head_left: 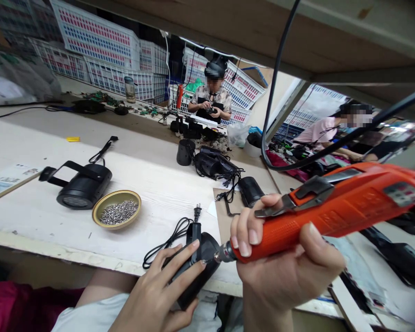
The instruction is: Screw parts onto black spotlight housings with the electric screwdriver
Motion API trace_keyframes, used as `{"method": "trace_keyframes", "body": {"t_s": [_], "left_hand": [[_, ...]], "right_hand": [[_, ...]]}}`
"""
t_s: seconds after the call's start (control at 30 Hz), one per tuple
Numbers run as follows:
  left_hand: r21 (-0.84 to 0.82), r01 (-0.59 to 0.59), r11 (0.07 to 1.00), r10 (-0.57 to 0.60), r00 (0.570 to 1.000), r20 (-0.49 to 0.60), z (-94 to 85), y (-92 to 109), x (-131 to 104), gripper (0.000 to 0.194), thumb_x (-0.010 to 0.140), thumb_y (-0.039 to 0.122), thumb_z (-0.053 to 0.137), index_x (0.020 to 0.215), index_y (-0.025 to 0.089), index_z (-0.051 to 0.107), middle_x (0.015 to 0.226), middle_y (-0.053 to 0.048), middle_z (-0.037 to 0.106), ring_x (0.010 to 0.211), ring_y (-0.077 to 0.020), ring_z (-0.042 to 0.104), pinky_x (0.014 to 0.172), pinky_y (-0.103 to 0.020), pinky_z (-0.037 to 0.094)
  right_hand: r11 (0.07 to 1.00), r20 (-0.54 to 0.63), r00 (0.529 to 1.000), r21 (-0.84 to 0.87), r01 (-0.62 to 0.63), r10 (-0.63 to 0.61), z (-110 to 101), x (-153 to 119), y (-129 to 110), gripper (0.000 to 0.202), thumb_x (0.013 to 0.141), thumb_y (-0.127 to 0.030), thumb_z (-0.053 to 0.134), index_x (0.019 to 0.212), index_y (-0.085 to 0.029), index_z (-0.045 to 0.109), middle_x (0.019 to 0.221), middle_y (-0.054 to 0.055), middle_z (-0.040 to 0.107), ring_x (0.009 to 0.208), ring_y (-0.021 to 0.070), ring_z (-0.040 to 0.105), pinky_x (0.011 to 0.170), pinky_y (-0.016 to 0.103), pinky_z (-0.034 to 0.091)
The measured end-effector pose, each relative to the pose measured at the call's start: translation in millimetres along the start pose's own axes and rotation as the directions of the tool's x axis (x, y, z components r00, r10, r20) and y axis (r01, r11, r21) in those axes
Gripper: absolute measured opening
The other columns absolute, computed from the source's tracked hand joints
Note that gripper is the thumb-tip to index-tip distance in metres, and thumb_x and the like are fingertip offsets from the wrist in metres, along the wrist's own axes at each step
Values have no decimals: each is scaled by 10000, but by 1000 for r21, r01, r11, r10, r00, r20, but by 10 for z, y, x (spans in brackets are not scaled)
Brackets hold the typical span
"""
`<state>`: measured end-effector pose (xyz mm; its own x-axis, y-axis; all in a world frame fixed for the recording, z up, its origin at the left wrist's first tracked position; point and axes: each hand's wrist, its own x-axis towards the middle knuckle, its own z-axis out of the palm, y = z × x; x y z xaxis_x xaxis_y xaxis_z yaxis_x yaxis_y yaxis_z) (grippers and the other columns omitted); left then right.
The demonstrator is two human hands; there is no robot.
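Observation:
My right hand (283,272) grips an orange electric screwdriver (332,207) whose black cable runs up and away. Its tip (216,257) touches a black lamp housing (200,263) at the near table edge. My left hand (162,290) holds that housing from below and the left, fingers spread along its side. The housing's black power cord and plug (196,212) lie on the white table (159,184) just behind it.
A brass dish of small screws (116,213) sits left of centre, beside a black spotlight with bracket (81,184). More black lamp housings (210,163) lie further back. Two other people work behind, one across the table, one at the right. White crates stack along the back.

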<state>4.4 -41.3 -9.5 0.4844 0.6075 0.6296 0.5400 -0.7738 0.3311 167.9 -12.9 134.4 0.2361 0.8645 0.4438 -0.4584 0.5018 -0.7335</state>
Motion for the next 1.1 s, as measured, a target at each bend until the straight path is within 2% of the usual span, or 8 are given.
{"method": "trace_keyframes", "body": {"t_s": [0.2, 0.47, 0.7, 0.9, 1.1], "left_hand": [[-19, -79, 997, 79, 997, -17, -4, -10, -5, 558, 840, 61, 594, 1376, 213, 567, 1518, -78, 517, 1345, -267, 462, 1034, -426, 546], [-51, -41, 998, 38, 997, -71, 69, -36, -46, 579, 822, 71, 618, 1372, 243, 570, 1456, -121, 552, 1319, -287, 508, 1031, -472, 552], [-27, -105, 994, 105, 994, -14, 5, -27, 17, 518, 827, 70, 634, 1323, 218, 616, 1458, -84, 577, 1317, -296, 473, 1009, -461, 571], [-21, -75, 997, 75, 997, -30, 44, -3, 18, 509, 847, 80, 618, 1330, 240, 611, 1458, -81, 579, 1316, -272, 501, 1039, -446, 544], [-58, -40, 997, 39, 999, -21, 58, -22, -27, 558, 844, 71, 630, 1368, 257, 581, 1497, -70, 533, 1341, -280, 463, 1069, -460, 513]], "right_hand": [[999, -43, 998, -37, 40, -42, 7, 71, -24, 311, 810, -454, 573, 883, -183, 706, 491, -23, 508, 360, 127, 423, 368, 223, 358], [999, -17, 1000, -37, 12, -12, 13, 51, 15, 321, 812, -474, 588, 901, -194, 718, 499, -19, 519, 375, 133, 440, 383, 228, 361], [1000, 7, 1000, -9, -3, 3, -11, 46, 21, 321, 817, -470, 602, 916, -188, 720, 511, -16, 536, 377, 136, 443, 381, 233, 350], [999, 44, 999, -30, -25, 27, -22, 20, 2, 311, 820, -473, 598, 915, -196, 702, 521, -18, 536, 376, 142, 455, 377, 241, 357], [998, 54, 998, -43, -37, 39, -3, -14, 34, 300, 807, -475, 608, 903, -202, 683, 505, -20, 535, 364, 147, 453, 364, 246, 363]]}}
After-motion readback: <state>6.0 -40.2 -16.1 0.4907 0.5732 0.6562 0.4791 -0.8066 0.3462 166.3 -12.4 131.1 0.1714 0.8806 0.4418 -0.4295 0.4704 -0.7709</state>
